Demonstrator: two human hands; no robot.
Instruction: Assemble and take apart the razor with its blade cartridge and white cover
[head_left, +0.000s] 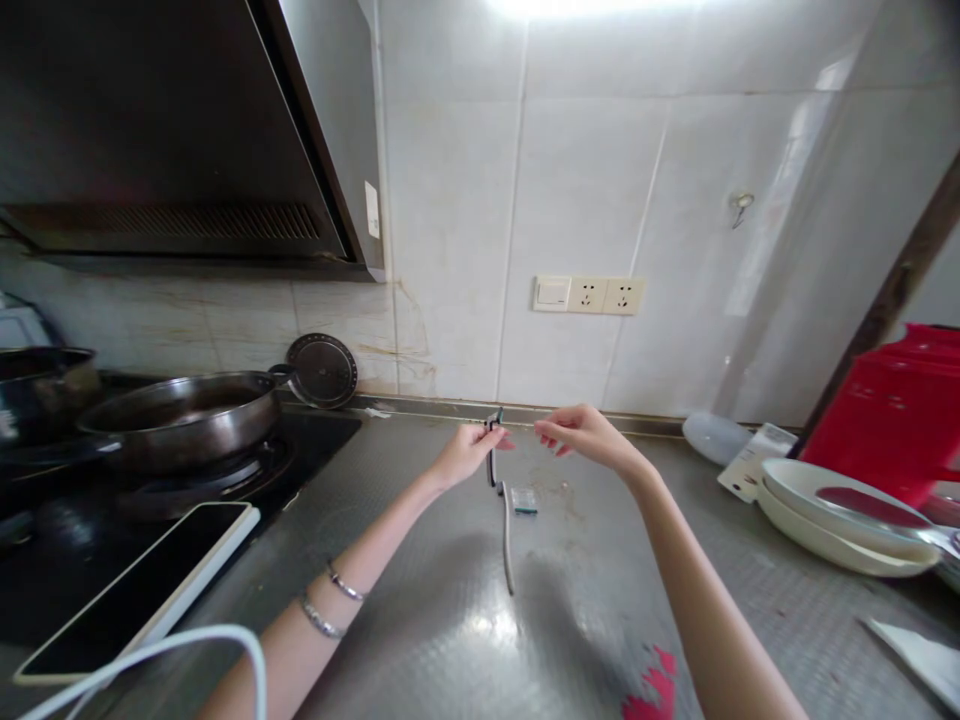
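My left hand (pixel 474 452) is closed, thumb and fingers gripping a thin dark strip (pixel 491 468) with a greenish upper end. The strip stands roughly upright above the steel counter; its exact kind is too small to make out. Level with it, a short gap to the right, my right hand (pixel 581 437) has its fingers bent and drawn together, and whatever may be between them does not show. Below the strip, a grey cord (pixel 508 545) runs toward me; I cannot tell whether the two are joined. Beside the cord lies a small clear packet (pixel 523 500) with a dark green edge.
On the left, a steel pan (pixel 187 425) sits on the black stove under a range hood (pixel 165 130). A phone (pixel 139 590) and white cable (pixel 187 635) are nearer me. Stacked plates (pixel 832 535), a translucent bowl (pixel 715 438) and a red container (pixel 885 410) stand right.
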